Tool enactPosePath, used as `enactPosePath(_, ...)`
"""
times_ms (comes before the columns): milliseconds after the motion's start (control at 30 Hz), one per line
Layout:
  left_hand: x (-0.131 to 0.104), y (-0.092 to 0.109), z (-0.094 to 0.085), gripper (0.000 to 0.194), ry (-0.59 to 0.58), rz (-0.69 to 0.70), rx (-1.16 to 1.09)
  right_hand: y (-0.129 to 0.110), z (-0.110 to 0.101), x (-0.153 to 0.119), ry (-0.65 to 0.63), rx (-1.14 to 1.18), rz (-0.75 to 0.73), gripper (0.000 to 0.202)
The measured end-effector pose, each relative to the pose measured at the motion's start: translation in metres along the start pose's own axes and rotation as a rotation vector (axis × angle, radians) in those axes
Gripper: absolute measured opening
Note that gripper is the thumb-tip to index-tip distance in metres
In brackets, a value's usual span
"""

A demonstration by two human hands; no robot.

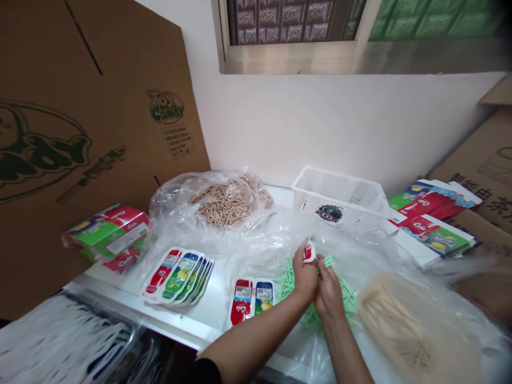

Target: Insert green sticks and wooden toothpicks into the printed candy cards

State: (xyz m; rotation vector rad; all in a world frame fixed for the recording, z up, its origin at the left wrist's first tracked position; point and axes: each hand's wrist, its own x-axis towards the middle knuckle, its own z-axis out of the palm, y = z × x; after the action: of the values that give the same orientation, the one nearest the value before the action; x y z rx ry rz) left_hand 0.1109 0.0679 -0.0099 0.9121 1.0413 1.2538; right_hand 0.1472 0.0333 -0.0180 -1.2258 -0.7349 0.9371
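My left hand is closed on a small red-and-white blister pack, whose upper end sticks out past the fingers. Pressed against it, my right hand has its fingers pinched together. Bright green sticks show at its fingertips, but whether it grips them is unclear. Both hands are above a heap of light green sticks on clear plastic. Left of my forearm lie a red Cola pack and a blue-green pack, partly covered by the arm.
A fanned stack of similar packs lies left, beside wrapped printed boxes. Behind are a bag of brown sticks and a white basket. At right are flat printed cartons and a bag of pale sticks.
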Motion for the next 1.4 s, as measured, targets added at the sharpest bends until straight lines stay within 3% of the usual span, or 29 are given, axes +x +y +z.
enactPosePath(100,-0.003,0.004,0.004,0.033,0.092,0.023,0.005,0.003,0.008,-0.011,0.028,0.071,0.090,0.044)
enactPosePath(167,-0.003,0.010,0.000,0.030,0.084,0.022,0.053,-0.001,0.001,-0.012,0.006,0.013,0.090,0.043)
enactPosePath(367,0.003,0.028,-0.028,0.027,0.018,0.086,0.160,-0.018,-0.040,-0.002,-0.198,-0.510,-0.066,0.036)
enactPosePath(467,0.006,0.033,-0.040,0.026,0.020,0.135,0.203,-0.019,-0.051,-0.003,-0.269,-0.722,-0.127,0.030)
enactPosePath(533,0.006,0.033,-0.044,0.023,0.019,0.157,0.220,-0.017,-0.052,-0.005,-0.294,-0.859,-0.212,0.025)
enactPosePath(700,0.000,0.028,-0.037,0.018,-0.049,0.205,0.233,-0.017,-0.044,-0.011,-0.413,-1.188,-0.593,0.023)
enactPosePath(767,-0.004,0.026,-0.033,0.022,-0.093,0.214,0.226,-0.022,-0.040,-0.012,-0.449,-1.135,-0.599,0.023)
enactPosePath(833,-0.007,0.027,-0.031,0.028,-0.062,0.199,0.206,-0.028,-0.036,-0.013,-0.429,-0.897,-0.445,0.020)
enactPosePath(933,-0.011,0.030,-0.031,0.027,0.018,0.137,0.131,-0.036,-0.028,-0.015,-0.265,-0.372,-0.172,0.020)
enactPosePath(1033,-0.018,0.031,-0.026,0.025,0.029,0.001,-0.043,-0.037,-0.007,-0.023,-0.082,0.086,-0.093,0.020)
enactPosePath(1133,-0.026,0.030,-0.019,0.034,0.111,-0.141,-0.229,-0.035,0.018,-0.037,0.007,0.403,-0.014,0.024)
enactPosePath(1267,-0.032,0.029,-0.020,0.038,0.121,-0.140,-0.224,-0.035,0.025,-0.050,-0.023,0.244,0.013,0.032)
enactPosePath(1400,-0.029,0.031,-0.040,0.036,0.014,-0.107,-0.051,-0.042,-0.009,-0.045,-0.147,-0.246,-0.079,0.032)
